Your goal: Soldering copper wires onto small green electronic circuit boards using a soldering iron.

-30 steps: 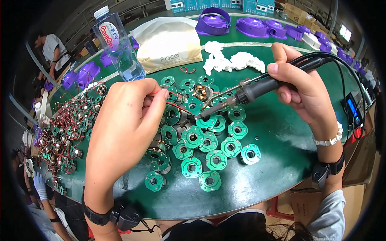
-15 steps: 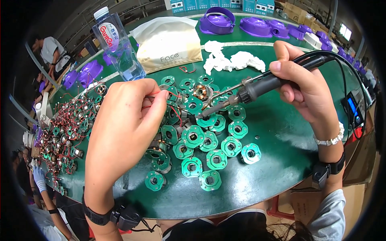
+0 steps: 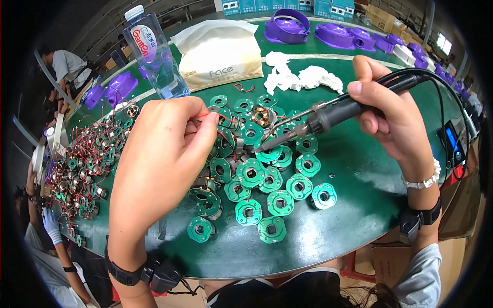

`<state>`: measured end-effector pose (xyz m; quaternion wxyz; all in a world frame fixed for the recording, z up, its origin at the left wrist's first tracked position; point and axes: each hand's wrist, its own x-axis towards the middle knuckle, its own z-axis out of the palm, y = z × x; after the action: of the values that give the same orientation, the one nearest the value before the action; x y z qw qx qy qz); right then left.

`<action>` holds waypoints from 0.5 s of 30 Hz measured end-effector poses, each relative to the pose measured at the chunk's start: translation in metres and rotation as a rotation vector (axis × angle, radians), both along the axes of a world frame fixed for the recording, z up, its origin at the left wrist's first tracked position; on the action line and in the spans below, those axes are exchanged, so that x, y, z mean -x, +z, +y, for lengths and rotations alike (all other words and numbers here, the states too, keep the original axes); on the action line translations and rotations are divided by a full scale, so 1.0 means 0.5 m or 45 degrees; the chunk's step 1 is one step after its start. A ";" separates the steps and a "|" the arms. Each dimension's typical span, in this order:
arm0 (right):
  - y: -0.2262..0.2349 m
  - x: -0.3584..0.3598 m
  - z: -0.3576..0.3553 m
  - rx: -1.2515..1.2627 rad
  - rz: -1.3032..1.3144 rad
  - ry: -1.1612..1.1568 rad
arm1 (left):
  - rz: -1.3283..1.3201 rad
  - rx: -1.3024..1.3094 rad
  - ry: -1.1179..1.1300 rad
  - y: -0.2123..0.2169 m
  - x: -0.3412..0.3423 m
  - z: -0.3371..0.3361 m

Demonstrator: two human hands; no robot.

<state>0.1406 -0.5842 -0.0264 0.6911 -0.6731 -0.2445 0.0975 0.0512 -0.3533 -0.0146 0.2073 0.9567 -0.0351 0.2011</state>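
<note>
My left hand (image 3: 159,159) is closed in a pinch on thin red wires (image 3: 222,117), above the left side of a group of small motor parts. Each part has a green ring-shaped circuit board (image 3: 251,162) on top. My right hand (image 3: 393,110) grips a black soldering iron (image 3: 336,115) with a thin metal guide tube along it. The iron's tip points down and left among the boards, close to the wires; whether it touches one I cannot tell. Just behind the tip sits a part with bare copper windings (image 3: 263,117).
At left lies a heap of wired motor parts (image 3: 84,169). Behind stand a water bottle (image 3: 159,61), a tissue pack (image 3: 218,59), crumpled tissues (image 3: 308,78) and purple housings (image 3: 334,36). A device with a blue screen (image 3: 453,141) is at right. Other people work at far left.
The whole view has shifted a little, so the table things appear slightly farther right. Both hands keep their grips, and the iron's tip stays among the same boards.
</note>
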 end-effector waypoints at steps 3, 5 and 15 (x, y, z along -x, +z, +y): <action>0.008 -0.009 -0.010 -0.041 0.001 -0.039 | -0.042 0.024 -0.042 -0.004 0.002 0.010; 0.015 -0.024 -0.032 -0.117 0.010 -0.055 | -0.071 0.023 -0.077 0.004 0.008 0.006; 0.006 -0.087 -0.099 -0.413 0.188 -0.045 | -0.053 -0.134 -0.719 0.043 0.112 -0.040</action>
<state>0.1843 -0.6335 -0.0232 0.8083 -0.5480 -0.1938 0.0937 -0.0048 -0.3735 0.0068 0.2044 0.9142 -0.3148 0.1529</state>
